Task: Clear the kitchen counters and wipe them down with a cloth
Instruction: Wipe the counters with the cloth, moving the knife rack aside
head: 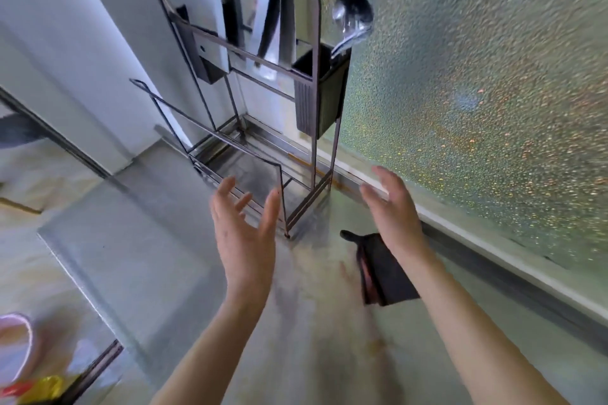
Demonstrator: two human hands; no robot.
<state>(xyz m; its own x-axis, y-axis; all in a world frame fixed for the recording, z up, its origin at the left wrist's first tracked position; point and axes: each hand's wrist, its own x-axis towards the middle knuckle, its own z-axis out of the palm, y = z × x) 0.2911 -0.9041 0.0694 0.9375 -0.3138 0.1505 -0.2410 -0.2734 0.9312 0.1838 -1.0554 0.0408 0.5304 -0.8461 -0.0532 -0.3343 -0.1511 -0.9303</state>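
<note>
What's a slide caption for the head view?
Left hand and right hand open near the rack; cloth lies on the counter.

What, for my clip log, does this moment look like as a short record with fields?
counter: steel, brownish stains
wire rack: upright on the counter, beside the patterned window
cloth: dark, folded, lying on the counter
ladle: standing in the black utensil holder on the wire rack
left hand: open, empty, before the wire rack
right hand: open, empty, over the cloth
</note>
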